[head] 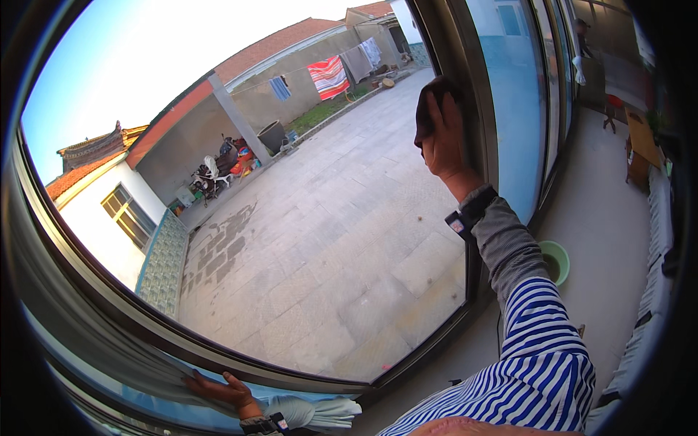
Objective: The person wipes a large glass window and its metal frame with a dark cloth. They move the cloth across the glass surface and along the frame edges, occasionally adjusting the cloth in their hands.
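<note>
My right hand [448, 139] presses a dark cloth [426, 111] flat against the right edge of a large window pane [338, 240]. The cloth shows above and left of the fingers and meets the dark window frame [480, 98]. Low on the left, my left hand [226, 391] rests with fingers extended against a pale sheer curtain [125, 343], beside the lower frame. Its fingertips are partly lost against the fabric. A gathered end of light cloth [322, 412] lies just right of that wrist. Both wrists wear dark bands.
A green bucket [556, 262] stands on the indoor floor [594, 218] by my right arm. Farther back are a wooden table [641, 136] and a person [582, 38]. Through the glass appear a paved yard, a stroller [210, 177] and hanging laundry [329, 78].
</note>
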The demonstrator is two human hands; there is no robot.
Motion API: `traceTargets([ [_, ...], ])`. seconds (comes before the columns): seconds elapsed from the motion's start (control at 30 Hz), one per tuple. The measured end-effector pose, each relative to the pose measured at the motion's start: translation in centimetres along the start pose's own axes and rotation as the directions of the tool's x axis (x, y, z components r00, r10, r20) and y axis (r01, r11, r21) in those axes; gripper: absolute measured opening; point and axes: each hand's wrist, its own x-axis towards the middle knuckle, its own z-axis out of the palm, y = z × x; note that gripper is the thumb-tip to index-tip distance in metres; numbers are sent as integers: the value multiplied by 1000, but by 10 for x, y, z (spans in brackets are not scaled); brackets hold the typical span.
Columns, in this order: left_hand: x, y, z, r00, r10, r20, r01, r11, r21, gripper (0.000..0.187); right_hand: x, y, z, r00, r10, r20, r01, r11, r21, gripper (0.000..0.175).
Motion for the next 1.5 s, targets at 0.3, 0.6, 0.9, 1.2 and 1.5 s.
traceTargets([
  [0.3,58,34,5,968,-210,-139,212,977,-2,92,2,-48,15,995,-84,-48,85,996,32,69],
  [0.6,62,37,5,959,-266,-97,265,964,-22,107,94,-276,47,921,-390,19,364,875,319,78],
  [0.9,62,37,2,949,-279,-146,273,960,-57,110,154,-454,82,643,-701,-309,766,581,274,54],
  [1.2,55,39,7,944,-296,-145,289,955,-69,102,263,-335,86,804,-543,-244,579,808,111,68],
  [1.5,49,65,8,946,-301,-121,297,954,-50,77,365,-97,78,848,-440,-296,439,895,-73,57],
])
